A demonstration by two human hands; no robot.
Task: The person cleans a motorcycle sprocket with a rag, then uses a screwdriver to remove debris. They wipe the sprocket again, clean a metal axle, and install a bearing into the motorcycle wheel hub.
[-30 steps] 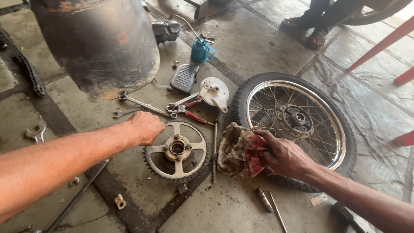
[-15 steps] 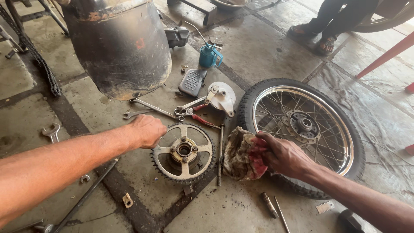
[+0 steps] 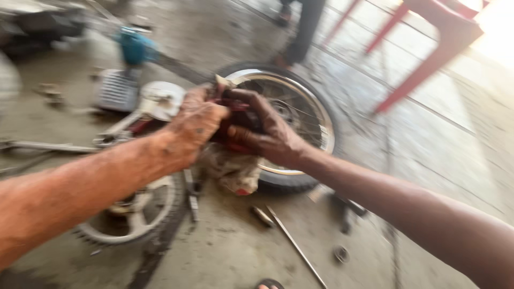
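Observation:
Both of my hands meet in the air above the floor, closed around a dirty red and grey rag (image 3: pixel 231 166). My left hand (image 3: pixel 194 126) grips the rag from the left, and my right hand (image 3: pixel 266 131) grips it from the right. Part of the rag hangs down below them. Behind the hands lies a spoked motorcycle wheel (image 3: pixel 308 115) with its tyre. A toothed sprocket hub (image 3: pixel 131 217) rests on the floor under my left forearm. The picture is blurred by motion.
A round metal brake plate (image 3: pixel 160 99), a small finned grey part (image 3: pixel 115 91) and a teal can (image 3: pixel 134 48) lie at the back left. A thin rod (image 3: pixel 297 247) and a short bolt (image 3: pixel 262 215) lie in front. Red chair legs (image 3: pixel 423 64) and a person's legs (image 3: pixel 305 29) stand behind.
My left hand left the sprocket hub and joined my right hand on the rag. The rag has been lifted off the wheel. The camera swung right and closer.

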